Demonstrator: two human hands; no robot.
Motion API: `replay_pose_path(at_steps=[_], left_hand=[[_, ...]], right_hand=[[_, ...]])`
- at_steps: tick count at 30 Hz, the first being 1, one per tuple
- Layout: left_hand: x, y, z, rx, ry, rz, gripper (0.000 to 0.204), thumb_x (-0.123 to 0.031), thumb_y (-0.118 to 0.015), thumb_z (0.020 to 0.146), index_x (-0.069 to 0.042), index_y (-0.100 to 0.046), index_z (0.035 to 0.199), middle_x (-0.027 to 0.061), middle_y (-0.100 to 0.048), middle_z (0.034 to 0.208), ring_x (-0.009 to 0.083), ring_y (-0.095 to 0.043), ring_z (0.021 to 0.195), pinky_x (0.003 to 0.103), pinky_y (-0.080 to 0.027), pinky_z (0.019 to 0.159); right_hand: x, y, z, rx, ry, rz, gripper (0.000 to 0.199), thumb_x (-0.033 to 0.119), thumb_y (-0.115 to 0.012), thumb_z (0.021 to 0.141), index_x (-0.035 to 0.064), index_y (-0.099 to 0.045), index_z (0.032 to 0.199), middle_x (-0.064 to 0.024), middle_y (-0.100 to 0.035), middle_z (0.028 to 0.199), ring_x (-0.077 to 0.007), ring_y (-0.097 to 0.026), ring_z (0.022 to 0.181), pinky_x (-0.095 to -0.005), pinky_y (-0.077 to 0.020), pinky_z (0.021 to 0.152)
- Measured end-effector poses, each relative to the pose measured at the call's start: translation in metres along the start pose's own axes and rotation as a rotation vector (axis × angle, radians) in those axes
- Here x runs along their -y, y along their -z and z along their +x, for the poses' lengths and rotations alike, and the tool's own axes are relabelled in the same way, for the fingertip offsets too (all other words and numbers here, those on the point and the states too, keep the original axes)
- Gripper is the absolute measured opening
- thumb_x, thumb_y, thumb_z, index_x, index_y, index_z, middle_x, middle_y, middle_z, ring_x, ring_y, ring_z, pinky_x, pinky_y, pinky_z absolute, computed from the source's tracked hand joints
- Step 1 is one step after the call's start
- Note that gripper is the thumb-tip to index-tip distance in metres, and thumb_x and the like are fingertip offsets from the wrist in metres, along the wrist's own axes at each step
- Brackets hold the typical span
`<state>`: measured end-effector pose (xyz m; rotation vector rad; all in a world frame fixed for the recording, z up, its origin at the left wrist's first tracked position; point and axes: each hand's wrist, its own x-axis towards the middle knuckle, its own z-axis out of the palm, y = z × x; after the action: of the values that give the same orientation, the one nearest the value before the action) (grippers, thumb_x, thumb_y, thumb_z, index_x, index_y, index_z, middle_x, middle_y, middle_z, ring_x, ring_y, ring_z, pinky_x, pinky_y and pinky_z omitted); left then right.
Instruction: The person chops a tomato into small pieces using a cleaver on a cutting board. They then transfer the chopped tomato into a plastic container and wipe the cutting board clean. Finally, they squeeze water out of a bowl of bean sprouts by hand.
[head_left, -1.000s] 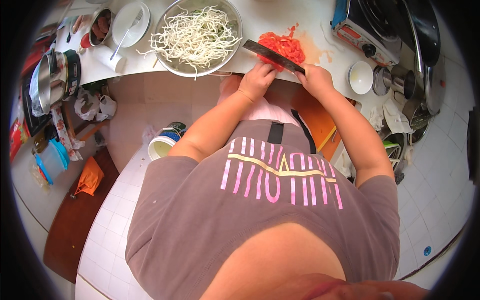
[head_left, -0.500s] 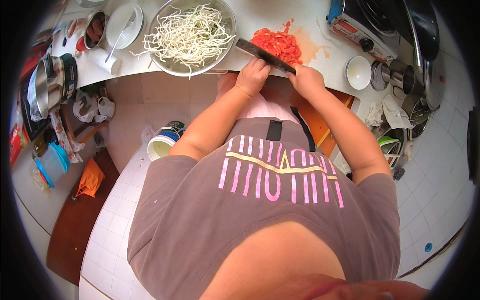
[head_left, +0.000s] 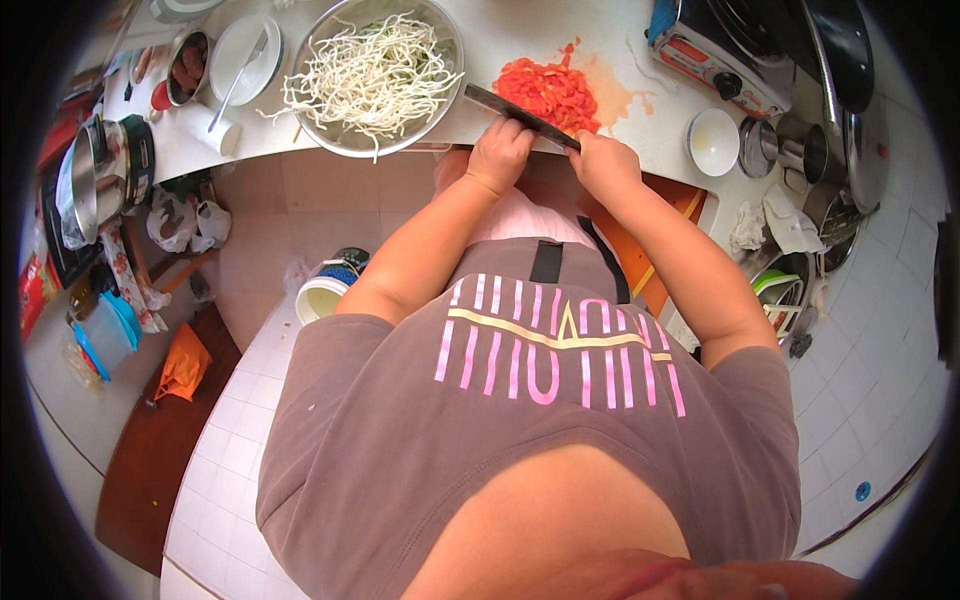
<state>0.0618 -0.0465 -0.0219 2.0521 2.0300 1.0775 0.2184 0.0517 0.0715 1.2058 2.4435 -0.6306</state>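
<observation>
Right hand is closed around the handle end of the knife; left hand is curled, fingers pressed together, just beside the blade. The blade's long axis runs up-left from the right hand, across the near edge of the chopped red pile. Beyond, left: noodle bowl.

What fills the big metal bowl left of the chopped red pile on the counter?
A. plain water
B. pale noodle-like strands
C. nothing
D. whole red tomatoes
B: the metal bowl holds a heap of pale strands, beside the chopped red pile and the knife.
</observation>
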Motion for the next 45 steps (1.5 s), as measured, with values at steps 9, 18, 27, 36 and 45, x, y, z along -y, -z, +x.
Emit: replay_pose_path(at_steps=[9,18,27,36,45], left_hand=[[0.000,0.017,0.009,-0.034,0.034,0.009,0.018,-0.005,-0.060,0.073,-0.009,-0.065,0.091,0.0053,-0.059,0.090,0.0253,-0.057,0.082,0.035,-0.051,0.072],[0.011,0.007,0.019,-0.017,0.027,0.031,0.023,-0.006,-0.060,0.073,-0.009,-0.066,0.095,0.0047,-0.061,0.097,0.0255,-0.058,0.087,0.034,-0.052,0.075],[0.014,-0.001,0.017,-0.034,0.014,-0.011,0.020,-0.005,-0.060,0.073,-0.009,-0.066,0.092,0.0043,-0.061,0.095,0.0257,-0.058,0.087,0.034,-0.053,0.073],[-0.001,0.013,0.026,0.019,-0.069,-0.010,0.027,-0.005,-0.061,0.073,-0.010,-0.066,0.099,0.0056,-0.060,0.098,0.0264,-0.057,0.085,0.035,-0.052,0.074],[0.001,0.002,0.018,0.066,-0.048,0.017,0.029,-0.007,-0.060,0.073,-0.009,-0.067,0.101,0.0039,-0.060,0.100,0.0245,-0.057,0.086,0.033,-0.052,0.074]], right_hand=[[-0.011,0.018,0.003,-0.134,0.027,0.091,0.022,0.029,-0.060,0.089,0.0078,-0.062,0.092,-0.0140,-0.068,0.084,-0.0348,-0.066,0.078,-0.0464,-0.0523,0.067],[-0.017,0.026,0.021,-0.016,0.085,-0.080,0.022,0.028,-0.059,0.090,0.0060,-0.062,0.091,-0.0152,-0.067,0.082,-0.0356,-0.066,0.076,-0.0471,-0.0523,0.066],[-0.017,0.008,0.029,-0.090,0.083,-0.013,0.022,0.029,-0.060,0.089,0.0065,-0.062,0.090,-0.0154,-0.067,0.080,-0.0352,-0.066,0.076,-0.0465,-0.0515,0.065],[-0.024,0.026,0.026,-0.110,0.081,0.026,0.020,0.027,-0.061,0.088,0.0071,-0.062,0.090,-0.0152,-0.067,0.080,-0.0349,-0.066,0.077,-0.0466,-0.0520,0.066],[-0.022,0.009,0.035,-0.073,0.020,-0.061,0.020,0.026,-0.060,0.087,0.0070,-0.061,0.093,-0.0148,-0.068,0.084,-0.0350,-0.066,0.079,-0.0462,-0.0523,0.068]])
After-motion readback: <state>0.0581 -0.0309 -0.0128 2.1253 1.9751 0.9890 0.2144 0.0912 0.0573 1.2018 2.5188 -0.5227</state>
